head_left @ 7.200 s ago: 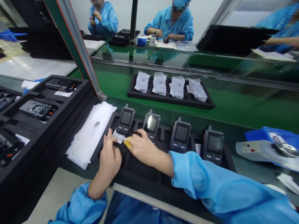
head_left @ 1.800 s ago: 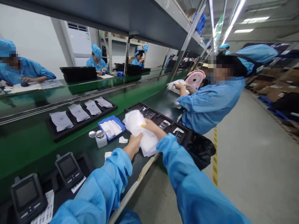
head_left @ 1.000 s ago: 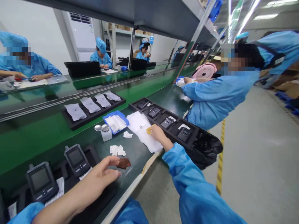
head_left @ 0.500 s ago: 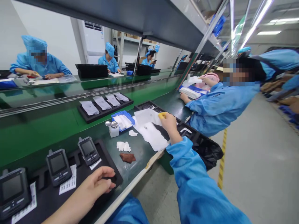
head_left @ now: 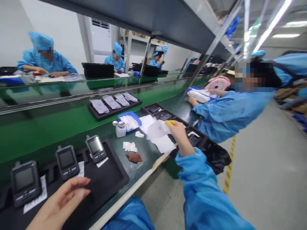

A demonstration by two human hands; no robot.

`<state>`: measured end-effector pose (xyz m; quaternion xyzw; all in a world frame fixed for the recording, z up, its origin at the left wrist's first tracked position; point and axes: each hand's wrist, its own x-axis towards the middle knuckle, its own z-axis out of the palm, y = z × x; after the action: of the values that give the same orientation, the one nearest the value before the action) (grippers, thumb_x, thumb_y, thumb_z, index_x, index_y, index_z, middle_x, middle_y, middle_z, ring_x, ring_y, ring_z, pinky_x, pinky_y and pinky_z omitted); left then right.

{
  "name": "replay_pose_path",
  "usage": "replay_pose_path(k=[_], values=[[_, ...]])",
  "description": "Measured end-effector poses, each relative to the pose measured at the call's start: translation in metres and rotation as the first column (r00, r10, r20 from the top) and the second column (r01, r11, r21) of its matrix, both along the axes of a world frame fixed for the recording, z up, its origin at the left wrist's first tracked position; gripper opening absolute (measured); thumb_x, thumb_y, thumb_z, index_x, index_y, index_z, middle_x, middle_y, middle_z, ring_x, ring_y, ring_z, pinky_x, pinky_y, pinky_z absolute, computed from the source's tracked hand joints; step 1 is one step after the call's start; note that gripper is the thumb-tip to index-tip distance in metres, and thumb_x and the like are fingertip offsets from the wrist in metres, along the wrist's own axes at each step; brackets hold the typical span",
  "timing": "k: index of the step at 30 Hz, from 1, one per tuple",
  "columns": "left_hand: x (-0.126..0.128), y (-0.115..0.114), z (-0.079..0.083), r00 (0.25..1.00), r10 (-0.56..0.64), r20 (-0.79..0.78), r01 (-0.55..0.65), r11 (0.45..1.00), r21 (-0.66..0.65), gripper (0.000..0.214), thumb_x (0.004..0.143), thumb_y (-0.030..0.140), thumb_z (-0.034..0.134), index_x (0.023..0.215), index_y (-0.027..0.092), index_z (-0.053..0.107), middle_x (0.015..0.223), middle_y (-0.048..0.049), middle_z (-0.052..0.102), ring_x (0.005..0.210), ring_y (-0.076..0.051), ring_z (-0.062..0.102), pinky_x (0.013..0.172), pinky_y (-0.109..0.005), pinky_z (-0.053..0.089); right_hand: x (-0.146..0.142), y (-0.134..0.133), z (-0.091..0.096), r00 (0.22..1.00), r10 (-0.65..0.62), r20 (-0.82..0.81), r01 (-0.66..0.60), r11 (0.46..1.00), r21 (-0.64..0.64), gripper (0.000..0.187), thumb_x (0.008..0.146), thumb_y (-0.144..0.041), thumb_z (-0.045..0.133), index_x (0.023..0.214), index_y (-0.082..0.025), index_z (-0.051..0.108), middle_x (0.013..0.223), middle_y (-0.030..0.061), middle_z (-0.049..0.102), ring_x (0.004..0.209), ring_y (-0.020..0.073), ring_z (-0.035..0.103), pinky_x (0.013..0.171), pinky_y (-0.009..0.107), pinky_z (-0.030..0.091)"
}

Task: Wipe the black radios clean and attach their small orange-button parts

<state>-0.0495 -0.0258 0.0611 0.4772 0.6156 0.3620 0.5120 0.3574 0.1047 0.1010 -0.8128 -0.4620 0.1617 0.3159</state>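
Right hand (head_left: pixel 179 131) pinches a white pouch (head_left: pixel 155 130) at its 2 o'clock corner, best peeled singly off the stack (head_left: pixel 166 145); left hand (head_left: pixel 62 201) loosely spread.

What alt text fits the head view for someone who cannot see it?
The person's right hand, a yellow cot on one finger, pinches a thin white foam sheet above a stack on the dark green bench. The left hand is open above a black foam tray holding three grey handheld devices with screens. A co-worker in a blue smock works beside.
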Motion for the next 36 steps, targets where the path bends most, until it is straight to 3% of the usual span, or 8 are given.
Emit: replay_pose_path(k=[3,6,8,10,16,23,28,36], values=[[0.016,-0.001,0.011,0.965,-0.135,-0.225,0.184,0.959,0.214,0.044,0.075,0.051,0.061,0.110,0.025,0.062,0.118,-0.0071,0.065,0.113,-0.028,0.058,0.100,-0.044,0.044,-0.044,-0.026,0.035,0.965,0.252,-0.067,-0.255,0.967,-0.025,0.026,0.075,-0.038,0.061,0.078,-0.014,0.069,0.068,0.0018,0.065,0.058,0.0139,0.055,0.051,0.025,0.042],[0.044,0.000,0.017,0.912,-0.211,-0.352,0.354,0.838,0.415,0.066,0.069,0.038,0.069,0.131,0.023,0.048,0.143,-0.0102,0.044,0.133,-0.030,0.038,0.110,-0.049,0.028,-0.102,-0.050,0.054,0.567,0.766,-0.304,-0.818,0.568,-0.094,0.026,0.070,-0.041,0.062,0.067,-0.015,0.067,0.063,0.0013,0.063,0.056,0.0120,0.052,0.052,0.023,0.040],[0.060,0.000,0.017,0.909,-0.236,-0.342,0.385,0.789,0.478,0.081,0.063,0.038,0.074,0.135,0.020,0.043,0.145,-0.0130,0.042,0.134,-0.032,0.036,0.111,-0.052,0.024,-0.138,-0.059,0.054,0.308,0.858,-0.411,-0.950,0.300,-0.086,0.026,0.070,-0.040,0.063,0.061,-0.016,0.064,0.059,-0.0006,0.059,0.054,0.0096,0.049,0.051,0.021,0.038],[0.068,-0.002,0.015,0.946,-0.218,-0.239,0.307,0.836,0.455,0.070,0.071,0.037,0.067,0.135,0.019,0.044,0.130,-0.0131,0.057,0.118,-0.029,0.053,0.102,-0.047,0.040,-0.165,-0.060,0.046,0.205,0.826,-0.524,-0.976,0.214,-0.045,0.033,0.070,-0.047,0.065,0.059,-0.016,0.061,0.056,-0.0027,0.054,0.050,0.0071,0.045,0.048,0.020,0.036],[0.046,-0.001,0.005,0.976,0.103,0.192,-0.124,0.987,0.099,0.042,0.074,0.055,0.060,0.084,0.015,0.068,0.067,-0.0033,0.067,0.058,-0.016,0.059,0.052,-0.025,0.045,-0.191,-0.046,0.009,0.256,0.608,-0.751,-0.800,0.569,0.188,0.075,0.061,-0.074,0.063,0.112,-0.020,0.056,0.070,-0.0028,0.059,0.058,0.0098,0.055,0.053,0.022,0.045],[0.030,0.004,-0.011,0.821,0.291,0.491,-0.234,0.956,-0.176,0.060,0.050,0.064,0.076,0.076,0.010,0.069,0.063,-0.0071,0.069,0.055,-0.017,0.061,0.055,-0.027,0.049,-0.220,-0.049,-0.021,0.250,0.490,-0.835,-0.676,0.706,0.211,0.090,0.053,-0.035,0.081,0.130,-0.021,0.037,0.065,-0.0086,0.060,0.061,0.0101,0.058,0.062,0.025,0.047],[0.023,0.012,-0.008,0.807,0.271,0.525,-0.217,0.962,-0.163,0.056,0.045,0.054,0.083,0.078,0.010,0.072,0.069,-0.0094,0.071,0.059,-0.020,0.064,0.060,-0.030,0.051,-0.230,-0.048,-0.037,0.293,0.536,-0.791,-0.643,0.723,0.252,0.070,0.058,-0.026,0.071,0.123,-0.022,0.047,0.067,-0.0084,0.060,0.055,0.0058,0.051,0.055,0.021,0.039],[0.016,0.022,-0.016,0.785,0.381,0.489,-0.379,0.919,-0.107,0.050,0.037,0.045,0.088,0.071,0.013,0.071,0.063,-0.0046,0.070,0.059,-0.018,0.063,0.060,-0.028,0.051,-0.226,-0.054,-0.038,0.296,0.592,-0.750,-0.700,0.669,0.251,0.086,0.050,-0.027,0.080,0.128,-0.024,0.044,0.065,-0.0100,0.055,0.055,0.0069,0.052,0.058,0.023,0.044]])
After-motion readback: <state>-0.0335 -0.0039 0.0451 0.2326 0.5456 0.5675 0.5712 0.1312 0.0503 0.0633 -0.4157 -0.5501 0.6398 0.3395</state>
